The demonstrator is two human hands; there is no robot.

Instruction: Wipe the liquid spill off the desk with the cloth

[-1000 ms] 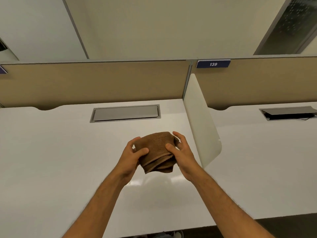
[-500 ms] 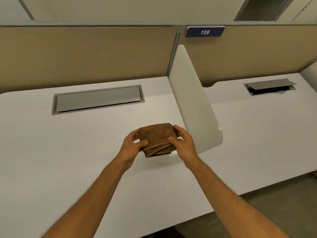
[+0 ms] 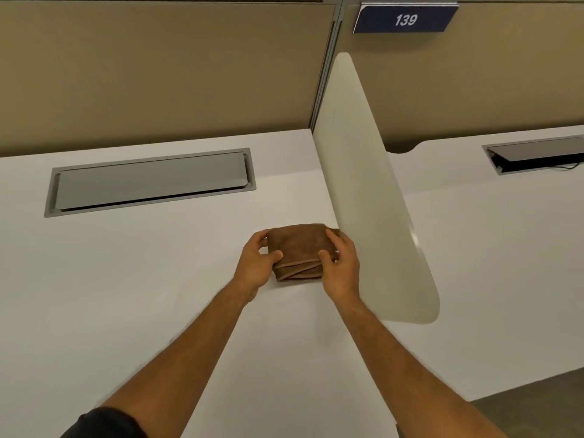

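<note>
Left hand [image 3: 257, 266] gripped the near-left edge of the folded brown cloth [image 3: 300, 251], thumb laid over the top and fingers curled round the far corner. On that side of the white desk [image 3: 126, 295], well apart from the hands, a grey cable hatch [image 3: 148, 181] was sunk into the surface near the tan partition [image 3: 158, 74].

Between the two hands lay the cloth — folded to a thick pad, its longer side running left to right, its folded hems facing the person. It sat low over the desk or rested on it; which of the two could not be told. No liquid was plain to see on the desktop, only a faint sheen just in front of the pad.

Right hand [image 3: 343, 268] held the opposite edge in the same way, thumb on top, fingers wrapped behind. Both hands were equally near. Just beside it stood the white divider panel [image 3: 373, 191], so a wiping stroke probably had room only leftward or toward the person. Above hung a blue plate marked 139 [image 3: 405, 19].
</note>
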